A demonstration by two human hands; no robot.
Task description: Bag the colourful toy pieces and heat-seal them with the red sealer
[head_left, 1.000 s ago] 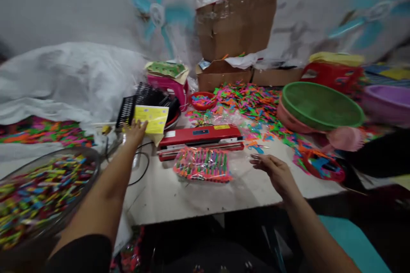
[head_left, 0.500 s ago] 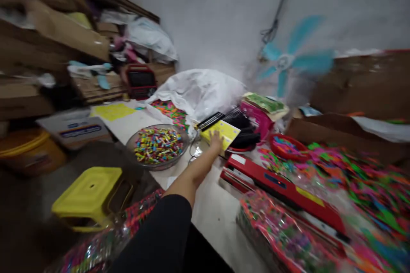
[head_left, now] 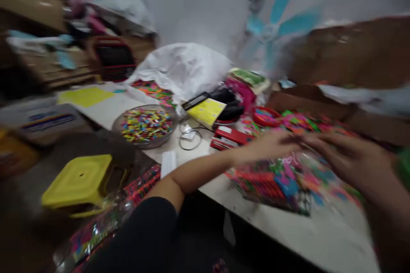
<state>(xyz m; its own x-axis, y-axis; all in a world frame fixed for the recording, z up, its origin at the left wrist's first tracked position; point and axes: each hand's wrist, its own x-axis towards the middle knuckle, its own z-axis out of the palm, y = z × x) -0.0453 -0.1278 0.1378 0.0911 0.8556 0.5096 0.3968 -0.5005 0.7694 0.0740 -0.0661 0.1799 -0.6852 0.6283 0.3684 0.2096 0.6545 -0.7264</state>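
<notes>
My left hand point(head_left: 278, 143) reaches across to the right, its fingers smeared by motion. From the right side comes my right hand point(head_left: 349, 155), also blurred, fingers pointing left. The two sets of fingertips meet or nearly meet above a clear plastic bag point(head_left: 265, 183) packed with small bright-coloured pieces. Whether either hand grips the bag cannot be made out. Behind my left hand a red sealing machine point(head_left: 232, 136) shows its left end; the rest is hidden. The yellow printed card point(head_left: 207, 111) lies farther back, apart from both hands.
A clear bowl point(head_left: 117, 130) of colourful small pieces stands left on the white table point(head_left: 326, 232). A white sack point(head_left: 188, 68) sits behind it. A red dish point(head_left: 265, 117) and loose coloured pieces lie back right. A fan point(head_left: 269, 32) spins behind. A yellow stool point(head_left: 77, 181) stands at left.
My left hand has left the yellow card and moved right over the bag. My right hand has come into view. The camera has turned, shifting the scene up and left.
</notes>
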